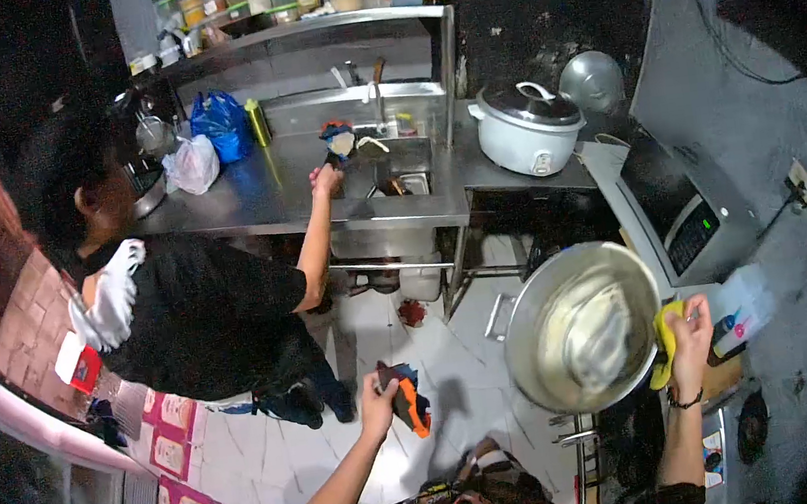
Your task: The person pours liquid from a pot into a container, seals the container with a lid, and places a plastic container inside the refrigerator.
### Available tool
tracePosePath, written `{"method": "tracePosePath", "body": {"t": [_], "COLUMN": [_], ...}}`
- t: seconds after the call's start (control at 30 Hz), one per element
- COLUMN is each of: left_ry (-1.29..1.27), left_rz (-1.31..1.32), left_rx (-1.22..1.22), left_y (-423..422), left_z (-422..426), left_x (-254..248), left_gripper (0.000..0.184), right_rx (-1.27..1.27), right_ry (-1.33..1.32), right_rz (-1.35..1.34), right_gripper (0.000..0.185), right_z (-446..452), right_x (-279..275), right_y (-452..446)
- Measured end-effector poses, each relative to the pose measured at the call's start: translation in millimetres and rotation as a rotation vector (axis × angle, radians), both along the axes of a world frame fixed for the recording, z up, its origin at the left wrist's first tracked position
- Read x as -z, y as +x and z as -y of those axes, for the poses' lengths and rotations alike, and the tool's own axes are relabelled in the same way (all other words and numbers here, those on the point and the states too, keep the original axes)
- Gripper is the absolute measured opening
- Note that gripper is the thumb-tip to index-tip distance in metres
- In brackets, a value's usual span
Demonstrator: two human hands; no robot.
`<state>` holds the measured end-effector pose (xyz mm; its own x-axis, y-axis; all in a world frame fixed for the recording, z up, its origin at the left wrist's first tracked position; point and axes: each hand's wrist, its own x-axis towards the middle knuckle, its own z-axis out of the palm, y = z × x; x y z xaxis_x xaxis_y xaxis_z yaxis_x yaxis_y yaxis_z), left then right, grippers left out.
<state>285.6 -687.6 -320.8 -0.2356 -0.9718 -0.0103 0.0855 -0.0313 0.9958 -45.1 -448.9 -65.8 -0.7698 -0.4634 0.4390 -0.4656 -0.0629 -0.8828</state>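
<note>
Left hand (377, 406): closed, gripping a dark cloth (410, 407) with an orange border. The cloth is above the tiled floor (470, 385), to the left of the large metal pot (529, 352) and well apart from it.

Right hand (692, 325): closed on a yellow cloth (668, 348), which lies against the right side of the pot rim. Whether the fingers also grip a pot handle beneath the cloth cannot be told. A dark bracelet (686, 402) is on the right wrist.

Pot: located in front of the right end of the worktop (250, 195), between its front edge and the wearer. The mouth faces the wearer, showing the pale, shiny interior. One loop handle (498, 318) is exposed on the left side. The support under the pot cannot be made out.

Worktop, right end: a white rice cooker (531, 141) with its lid on stands near the front edge, right of the sink (415, 155). A microwave (688, 232) stands beside the right wall.

Worktop, left part: a blue bag (220, 128) sits toward the back edge, with a white bag (193, 166) at its front left and a yellow bottle (258, 124) at its right.

Co-worker (200, 317): stands at the front edge, left of the wearer, one hand (326, 178) extended toward the sink's left edge.
</note>
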Motion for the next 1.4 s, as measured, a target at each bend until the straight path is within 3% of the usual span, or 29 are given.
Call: {"method": "tracePosePath", "body": {"t": [0.07,0.17,0.2,0.27,0.4,0.47,0.6,0.67,0.8,0.9,1.0,1.03,1.1,1.2,1.27,1.33,1.4], "left_ry": [0.068,0.147,0.003,0.117,0.191,0.101,-0.007,0.146,0.029,-0.029,0.119,0.191,0.224,0.213,0.191,0.269,0.205], "left_rz": [0.079,0.027,0.234,0.266,0.452,0.665,0.617,0.667,0.636,0.612,0.654,0.484,0.466,0.578,0.662,0.538,0.593], "left_rx": [0.074,0.046,-0.007,-0.096,-0.166,-0.085,-0.035,0.079,0.241,0.334,0.461,0.441,0.394,0.282,0.187,0.047,-0.038], "left_y": [-15.2,-36.1,-37.9,-47.3,-56.7,-71.4,-98.4,-109.2,-133.5,-149.8,-150.6,-144.1,-138.6,-137.8,-134.1,-135.1,-143.2], "left_z": [34.5,87.2,99.6,116.5,172.2,194.9,253.9,285.8,347.9,383.1,405.1,406.1,406.9,401.6,386.7,377.3,373.8], "left_x": [-14.8,15.9,43.3,27.0,59.9,16.7,1.5,6.4,33.5,23.6,19.8,54.5,64.3,31.3,40.5,40.0,13.0], "left_gripper": [0.024,0.025,0.026,0.026,0.027,0.028,0.031,0.031,0.031,0.032,0.032,0.031,0.031,0.033,0.032,0.028,0.025], "right_rx": [0.02,-0.002,-0.03,-0.043,-0.111,-0.171,-0.145,-0.171,-0.2,-0.217,-0.226,-0.234,-0.267,-0.341,-0.473,-0.449,-0.563], "right_ry": [-0.051,-0.02,-0.033,0.003,0.037,0.051,0.142,0.149,0.159,0.149,0.181,0.18,0.2,0.227,0.219,0.206,0.174], "right_rz": [-0.078,-0.029,0.016,-0.094,0.025,0.131,0.02,0.08,0.146,0.11,0.124,0.139,0.16,0.164,-0.122,0.02,0.224], "right_gripper": [0.025,0.024,0.024,0.025,0.025,0.026,0.026,0.026,0.026,0.026,0.028,0.029,0.03,0.031,0.028,0.025,0.026], "right_z": [50.9,129.8,152.6,209.3,309.9,351.4,431.8,456.9,501.2,536.3,559.6,569.1,592.8,624.9,654.6,680.4,711.2], "right_x": [0.7,5.1,11.6,10.3,23.6,22.2,6.7,4.0,-11.8,-14.7,0.2,5.7,7.0,29.9,49.9,49.5,48.0], "right_y": [-25.2,-68.2,-86.6,-110.0,-160.9,-173.8,-191.7,-193.2,-185.5,-193.5,-199.4,-199.2,-196.8,-219.6,-246.8,-218.1,-189.5]}}
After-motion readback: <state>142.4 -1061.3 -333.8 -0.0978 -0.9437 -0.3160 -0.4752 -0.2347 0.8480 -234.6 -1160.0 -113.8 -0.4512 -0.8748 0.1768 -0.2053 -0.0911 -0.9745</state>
